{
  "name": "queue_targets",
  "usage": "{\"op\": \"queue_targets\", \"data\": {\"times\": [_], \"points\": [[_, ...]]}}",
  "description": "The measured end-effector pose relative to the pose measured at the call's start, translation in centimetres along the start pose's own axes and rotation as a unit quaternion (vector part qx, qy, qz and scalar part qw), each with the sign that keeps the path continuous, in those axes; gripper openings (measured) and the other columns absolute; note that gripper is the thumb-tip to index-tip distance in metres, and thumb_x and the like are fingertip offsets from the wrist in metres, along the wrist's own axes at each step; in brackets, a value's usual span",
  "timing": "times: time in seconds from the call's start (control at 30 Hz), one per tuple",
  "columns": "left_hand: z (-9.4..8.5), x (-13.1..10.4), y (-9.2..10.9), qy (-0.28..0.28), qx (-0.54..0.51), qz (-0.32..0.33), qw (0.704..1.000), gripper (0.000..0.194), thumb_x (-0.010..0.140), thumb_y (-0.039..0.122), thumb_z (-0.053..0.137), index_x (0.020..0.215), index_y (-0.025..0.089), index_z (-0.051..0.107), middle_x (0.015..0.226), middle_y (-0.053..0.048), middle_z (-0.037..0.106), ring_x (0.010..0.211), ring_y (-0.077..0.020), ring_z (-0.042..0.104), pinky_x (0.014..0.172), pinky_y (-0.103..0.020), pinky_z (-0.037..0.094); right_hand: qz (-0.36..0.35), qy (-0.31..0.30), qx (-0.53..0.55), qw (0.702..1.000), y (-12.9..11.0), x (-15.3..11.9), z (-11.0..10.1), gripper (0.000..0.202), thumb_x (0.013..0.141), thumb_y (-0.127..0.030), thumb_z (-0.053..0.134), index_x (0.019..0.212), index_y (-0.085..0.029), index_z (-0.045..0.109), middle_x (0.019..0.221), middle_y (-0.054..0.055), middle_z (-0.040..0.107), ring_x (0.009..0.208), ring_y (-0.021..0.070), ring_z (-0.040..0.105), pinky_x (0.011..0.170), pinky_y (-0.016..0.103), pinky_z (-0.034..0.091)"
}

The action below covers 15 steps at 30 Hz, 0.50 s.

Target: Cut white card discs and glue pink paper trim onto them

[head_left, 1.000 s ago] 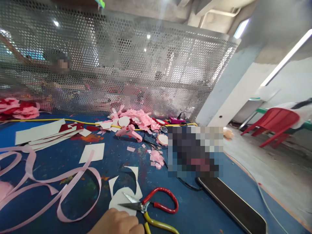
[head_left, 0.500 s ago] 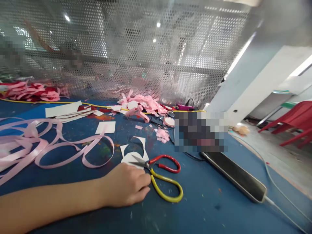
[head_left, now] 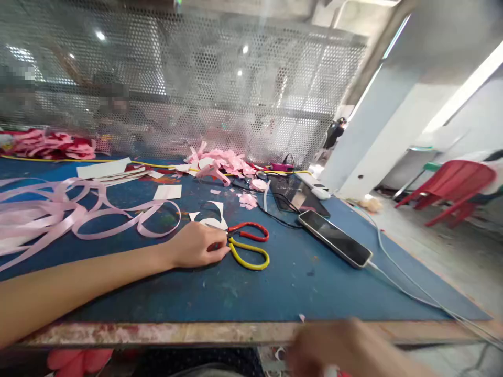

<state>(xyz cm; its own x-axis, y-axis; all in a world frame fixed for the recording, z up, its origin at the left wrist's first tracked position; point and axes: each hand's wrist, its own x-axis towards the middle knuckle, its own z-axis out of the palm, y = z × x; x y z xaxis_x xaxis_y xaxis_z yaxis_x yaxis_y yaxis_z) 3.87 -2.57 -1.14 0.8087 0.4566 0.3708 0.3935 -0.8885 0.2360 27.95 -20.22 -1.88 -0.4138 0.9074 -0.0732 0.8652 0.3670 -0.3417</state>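
Observation:
My left hand (head_left: 198,245) rests on the blue table with its fingers curled, right beside the scissors. The scissors have one red handle (head_left: 251,231) and one yellow handle (head_left: 251,261); the hand hides their blades. Whatever the curled fingers may hold is out of sight. Just behind this hand lies a white card (head_left: 220,211) with a round hole cut out, partly covered. Smeared by motion, my right hand (head_left: 334,345) is low in the picture at the table's front edge, its fingers unreadable.
Pink ribbon (head_left: 118,225) lies in loops at the left. White cards (head_left: 104,168) are stacked behind it. Pink scraps (head_left: 231,161) heap near the mesh panel (head_left: 196,94). A phone (head_left: 336,238) with a white cable and a dark tablet (head_left: 296,196) lie right. Red chairs (head_left: 459,183) stand beyond.
The view has tilted down and back, showing the table's front edge. My right hand has come into view at the bottom. My left hand stays by the scissors and now covers their blades.

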Motion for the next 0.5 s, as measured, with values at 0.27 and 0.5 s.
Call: {"op": "queue_targets", "data": {"times": [0.27,0.5], "points": [[-1.0,-0.6,-2.7,0.248,-0.115,-0.154,0.95,0.025,0.087,0.034,0.045,0.068,0.018,0.048,0.055,0.005,0.043,0.05,-0.008,0.039,0.05,-0.02,0.031,-0.007,-0.01,-0.258,0.966,-1.4,15.8,-5.7,0.022,0.07,-0.009,0.058,0.092,-0.009,0.061,0.09,0.016,0.063,0.083,0.0268,0.062,0.069,0.033,0.047],[-1.3,-0.3,-3.7,0.336,-0.168,-0.205,0.904,0.026,0.087,0.036,0.044,0.067,0.018,0.045,0.06,0.004,0.042,0.056,-0.01,0.041,0.055,-0.022,0.033,0.098,0.094,-0.196,0.971,-0.8,18.0,-6.5,0.011,0.075,-0.021,0.055,0.08,-0.012,0.059,0.078,0.014,0.065,0.071,0.0231,0.062,0.055,0.028,0.04]]}}
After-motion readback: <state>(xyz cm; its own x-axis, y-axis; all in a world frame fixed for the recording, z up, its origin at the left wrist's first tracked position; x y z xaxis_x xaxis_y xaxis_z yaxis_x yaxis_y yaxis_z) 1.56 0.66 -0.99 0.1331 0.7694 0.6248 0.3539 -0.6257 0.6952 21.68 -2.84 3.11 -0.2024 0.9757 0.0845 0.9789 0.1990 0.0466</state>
